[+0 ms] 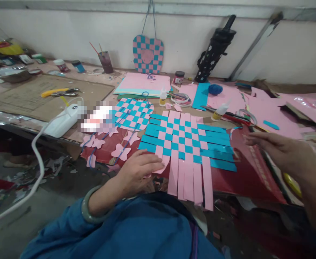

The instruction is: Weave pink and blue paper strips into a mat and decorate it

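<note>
A woven mat of pink and blue paper strips (181, 136) lies in front of me, its loose pink ends hanging over the table's front edge and blue ends spreading to both sides. My left hand (141, 167) rests at its lower left corner, fingers stretched out over a pink strip end. Out to the right, my right hand (279, 149) hovers over the red sheet (244, 180), thumb and fingers pinched together; what they hold, if anything, is too small to name. Left of the mat lies a finished checkered piece (133, 113) with blue cord and pink paper shapes (120, 152).
Behind the mat stand glue bottles (163, 97) and scissors (229, 116) beside a blue yarn ball (215, 89). A white corded device (64, 120) and yellow-handled pliers (59, 92) lie left. A checkered bag (148, 54) and black umbrella (214, 50) lean on the wall.
</note>
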The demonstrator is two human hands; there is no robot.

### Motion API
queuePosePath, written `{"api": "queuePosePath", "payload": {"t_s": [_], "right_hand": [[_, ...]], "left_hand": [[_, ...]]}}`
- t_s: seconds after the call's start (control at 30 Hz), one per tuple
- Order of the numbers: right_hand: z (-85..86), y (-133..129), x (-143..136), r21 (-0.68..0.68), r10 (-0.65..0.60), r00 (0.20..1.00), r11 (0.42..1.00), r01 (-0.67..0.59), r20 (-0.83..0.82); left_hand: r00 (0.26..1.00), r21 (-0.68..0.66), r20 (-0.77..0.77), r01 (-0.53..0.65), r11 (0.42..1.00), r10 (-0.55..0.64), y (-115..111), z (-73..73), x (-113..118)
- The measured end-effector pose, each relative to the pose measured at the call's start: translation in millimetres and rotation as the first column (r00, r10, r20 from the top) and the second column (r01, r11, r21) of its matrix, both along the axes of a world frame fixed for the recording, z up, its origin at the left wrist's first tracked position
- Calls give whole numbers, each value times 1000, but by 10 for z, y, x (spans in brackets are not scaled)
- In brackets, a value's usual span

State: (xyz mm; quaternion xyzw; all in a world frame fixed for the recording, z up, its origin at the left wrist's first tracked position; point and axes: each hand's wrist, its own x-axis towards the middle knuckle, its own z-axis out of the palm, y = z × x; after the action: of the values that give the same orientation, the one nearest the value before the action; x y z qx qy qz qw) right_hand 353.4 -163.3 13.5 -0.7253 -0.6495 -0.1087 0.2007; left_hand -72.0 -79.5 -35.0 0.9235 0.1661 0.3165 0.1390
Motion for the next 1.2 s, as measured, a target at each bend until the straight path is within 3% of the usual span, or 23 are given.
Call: {"api": "queuePosePath", "payload": {"t_s": [0.07,0.17,0.3,0.37,0.47,0.53,0.57,0.63,0.73,0.8,0.9,0.97,1.07,1.2], "right_hand": [[44,191,159,-8,-145,983,989,144,-110],[75,369,216,-6,-258,905,962,272,-338],[67,375,-111,115,-161,713,940,322,-683],[82,321,-439,189,1,621,953,237,-784],[151,227,-988,328,301,315,944,33,-900],[204,163,-1303,326,351,156,931,-166,-923],[224,131,-1436,338,372,133,914,-225,-919],[242,73,-1652,332,397,172,890,-314,-902],[202,24,-1888,267,365,259,899,-348,-894],[141,28,-2009,232,338,252,899,-372,-907],[24,65,-2162,288,413,204,842,-455,-887],[-50,88,-2250,366,506,186,790,-492,-842],[-131,95,-2356,423,591,195,735,-530,-783],[-181,56,-2422,365,574,224,728,-580,-788]], "left_hand": [[1000,3,7,-12,1000,12,-18,9,-22],[1000,22,21,-3,1000,3,-58,60,-81],[997,-43,2,76,996,-76,-103,226,-177],[992,-122,59,120,985,-113,-114,333,-171],[976,-286,204,129,950,-71,-125,473,-14],[942,-438,334,132,889,25,-134,529,188],[915,-504,398,156,850,68,-139,544,307],[873,-622,471,226,749,128,-142,555,556],[839,-725,529,370,580,127,-127,542,872],[807,-766,568,447,462,161,-108,527,1006],[771,-813,571,481,329,282,-74,511,1098],[740,-825,563,477,301,369,-48,507,1115],[706,-827,562,458,327,431,3,521,1109],[728,-851,518,383,360,449,97,589,1060]]}}
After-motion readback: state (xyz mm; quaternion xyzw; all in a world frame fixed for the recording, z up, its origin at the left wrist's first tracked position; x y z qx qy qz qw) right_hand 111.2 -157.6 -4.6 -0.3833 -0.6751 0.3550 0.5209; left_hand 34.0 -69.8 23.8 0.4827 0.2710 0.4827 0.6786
